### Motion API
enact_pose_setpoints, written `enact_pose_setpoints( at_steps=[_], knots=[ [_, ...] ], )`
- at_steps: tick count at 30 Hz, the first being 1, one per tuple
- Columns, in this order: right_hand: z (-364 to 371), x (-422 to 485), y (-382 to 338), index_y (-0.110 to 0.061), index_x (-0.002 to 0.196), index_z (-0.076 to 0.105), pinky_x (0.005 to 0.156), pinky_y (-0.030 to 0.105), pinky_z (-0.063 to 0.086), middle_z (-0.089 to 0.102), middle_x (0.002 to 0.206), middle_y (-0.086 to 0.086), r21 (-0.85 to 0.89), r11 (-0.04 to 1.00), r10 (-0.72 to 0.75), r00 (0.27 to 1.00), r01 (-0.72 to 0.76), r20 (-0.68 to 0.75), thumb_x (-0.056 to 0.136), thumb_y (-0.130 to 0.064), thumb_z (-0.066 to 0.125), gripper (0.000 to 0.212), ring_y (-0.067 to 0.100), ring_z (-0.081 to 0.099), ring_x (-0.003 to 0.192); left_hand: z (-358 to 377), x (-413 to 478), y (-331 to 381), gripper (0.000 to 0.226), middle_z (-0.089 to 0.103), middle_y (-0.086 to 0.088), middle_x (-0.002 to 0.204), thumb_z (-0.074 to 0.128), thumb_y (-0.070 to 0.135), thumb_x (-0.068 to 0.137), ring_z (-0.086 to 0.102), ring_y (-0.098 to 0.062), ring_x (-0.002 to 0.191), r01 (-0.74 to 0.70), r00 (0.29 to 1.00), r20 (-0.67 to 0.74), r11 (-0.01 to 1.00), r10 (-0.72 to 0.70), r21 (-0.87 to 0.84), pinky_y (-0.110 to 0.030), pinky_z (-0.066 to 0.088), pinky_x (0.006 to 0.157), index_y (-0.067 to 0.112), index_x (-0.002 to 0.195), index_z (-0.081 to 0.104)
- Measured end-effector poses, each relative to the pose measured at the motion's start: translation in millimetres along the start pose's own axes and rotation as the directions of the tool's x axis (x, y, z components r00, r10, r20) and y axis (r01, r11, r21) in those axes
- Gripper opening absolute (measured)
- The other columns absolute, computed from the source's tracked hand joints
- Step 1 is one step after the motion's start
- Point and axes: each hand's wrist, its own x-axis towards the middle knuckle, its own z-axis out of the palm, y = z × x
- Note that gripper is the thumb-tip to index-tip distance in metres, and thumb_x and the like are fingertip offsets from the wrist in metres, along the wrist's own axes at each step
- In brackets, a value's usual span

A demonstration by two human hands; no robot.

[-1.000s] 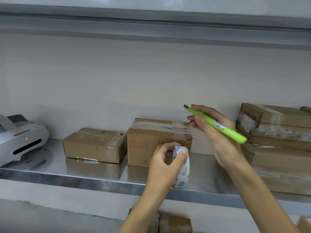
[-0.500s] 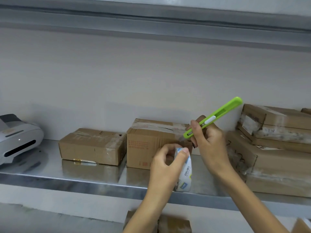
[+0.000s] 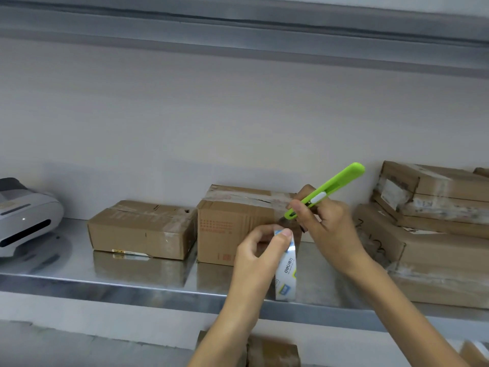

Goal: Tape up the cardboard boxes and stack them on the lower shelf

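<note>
My left hand grips a roll of clear tape with a white and blue core, held upright just above the steel shelf. My right hand holds a green utility knife, blade end pointing down-left toward the top of the roll. Behind both hands stands a taped cardboard box. A flatter taped box sits to its left. Part of another box shows below the shelf, between my forearms.
A white and grey machine stands at the shelf's left end. A stack of larger taped boxes fills the right end. An upper shelf rail runs overhead, with a pale wall behind.
My right hand turned the knife over, so its blade end now points down-left at the tape roll instead of up-left, and moved in close to my left hand. The tape roll stayed put.
</note>
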Motion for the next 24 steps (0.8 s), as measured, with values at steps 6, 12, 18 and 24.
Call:
enact_pose_setpoints(
  at_steps=[6, 12, 18, 24],
  knots=[
    [-7.8, -13.0, 10.5, -0.018, 0.07, 0.058, 0.054, 0.006, 0.034, 0.061, 0.059, -0.015, 0.008, 0.999, 0.039, 0.997, -0.039, -0.062, 0.092, -0.026, 0.053, 0.024, -0.002, 0.055, 0.05, -1.7, 1.1, 0.5, 0.035, 0.067, 0.01, 0.076, 0.062, 0.044, 0.069, 0.061, -0.008, 0.076, 0.006, 1.0, 0.007, 1.0, -0.006, -0.01, -0.022, 0.047, 0.073, 0.019, 0.091, 0.069],
    [-22.4, -28.3, -3.8, -0.017, 0.06, 0.043, 0.051, 0.034, 0.036, 0.047, 0.049, 0.002, -0.311, 0.907, 0.205, 0.944, -0.283, -0.259, 0.093, -0.045, 0.041, 0.043, 0.021, 0.053, 0.051, -5.1, 2.5, -1.8, 0.043, 0.066, 0.008, 0.075, 0.066, 0.052, 0.06, 0.061, -0.008, 0.072, 0.032, 0.998, 0.051, 0.999, -0.03, -0.033, -0.021, 0.048, 0.069, 0.022, 0.091, 0.069],
    [-22.4, -39.3, 10.9, -0.014, 0.114, 0.05, 0.067, 0.029, 0.039, 0.06, 0.108, 0.006, -0.927, 0.331, 0.764, 0.626, -0.175, 0.155, 0.1, -0.032, 0.042, 0.025, 0.025, 0.061, 0.098, -9.0, 2.6, 0.5, 0.021, 0.067, 0.012, 0.073, 0.063, 0.048, 0.065, 0.065, -0.008, 0.073, 0.114, 0.99, 0.093, 0.991, -0.108, -0.07, -0.026, 0.05, 0.069, 0.034, 0.078, 0.072],
    [-17.0, -44.5, 22.2, -0.016, 0.118, 0.045, 0.068, 0.031, 0.044, 0.06, 0.106, 0.005, -0.884, 0.385, 0.713, 0.693, -0.266, 0.102, 0.098, -0.046, 0.042, 0.037, 0.026, 0.059, 0.099, -13.4, 0.7, 4.3, 0.013, 0.07, 0.011, 0.077, 0.066, 0.045, 0.071, 0.066, -0.009, 0.076, 0.151, 0.982, 0.126, 0.985, -0.14, -0.081, -0.028, 0.05, 0.073, 0.037, 0.078, 0.073]
  ],
)
